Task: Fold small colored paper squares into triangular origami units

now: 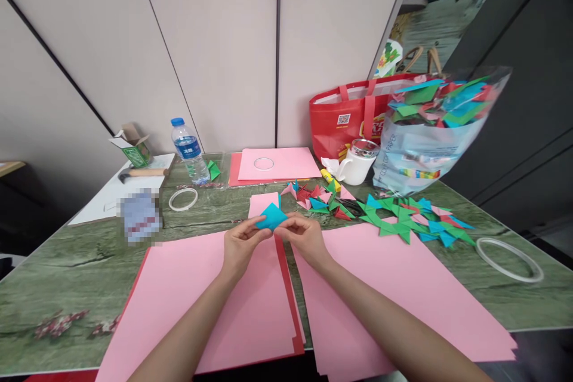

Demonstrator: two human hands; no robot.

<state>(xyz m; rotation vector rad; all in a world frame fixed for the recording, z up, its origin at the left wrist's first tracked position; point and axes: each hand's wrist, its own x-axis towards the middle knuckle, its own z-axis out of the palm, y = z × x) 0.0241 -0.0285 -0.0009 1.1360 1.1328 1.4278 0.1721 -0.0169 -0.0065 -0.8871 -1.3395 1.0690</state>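
Observation:
Both my hands meet over the middle of the table and pinch a small folded blue paper piece (271,216). My left hand (240,243) grips its lower left edge, fingers closed. My right hand (304,236) holds its right corner, fingers curled. Under the hands lie large pink paper sheets (215,298) stacked on a red sheet. A smaller pink sheet (263,202) lies just behind the blue piece. To the right sit piles of folded red, pink and green pieces (320,197) and folded green and blue pieces (412,221).
On the green table (54,286) stand a water bottle (190,150), a white mug (356,162), a red bag (353,116), a clear bag of folded pieces (430,131), a small green carton (133,146), white rings (182,199) (510,259) and a hammer (142,173).

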